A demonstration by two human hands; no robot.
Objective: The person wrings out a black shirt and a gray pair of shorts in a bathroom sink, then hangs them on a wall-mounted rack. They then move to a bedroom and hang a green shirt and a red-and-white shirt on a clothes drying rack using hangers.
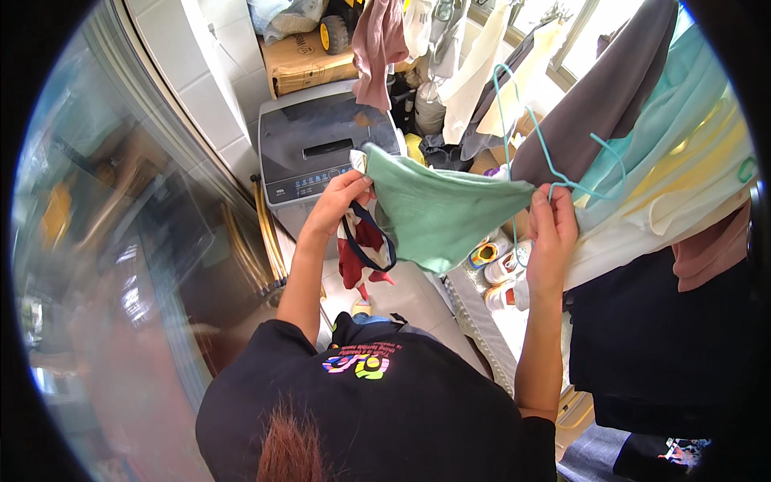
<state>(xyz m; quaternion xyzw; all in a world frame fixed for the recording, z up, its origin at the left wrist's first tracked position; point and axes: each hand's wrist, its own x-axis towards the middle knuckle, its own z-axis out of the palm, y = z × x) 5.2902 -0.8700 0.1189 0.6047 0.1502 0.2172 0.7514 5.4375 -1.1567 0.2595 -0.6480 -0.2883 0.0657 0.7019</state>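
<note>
A green cloth garment [446,211] is stretched between my two hands at chest height. My left hand [337,202] pinches its left corner, near a small white label. From the same hand hangs a red and white garment [359,244] with a dark navy band. My right hand [553,223] grips the garment's right corner together with a thin turquoise hanger [545,141]. The hanger's hook points to the right, and part of its frame passes behind the green cloth.
A top-loading washing machine [328,138] stands ahead, with a cardboard box [307,60] behind it. Clothes hang at the upper middle, including a pink garment [379,54]. More hang close on my right, among them a dark garment [638,337]. Shoes [500,265] sit below; a glass door [120,241] stands left.
</note>
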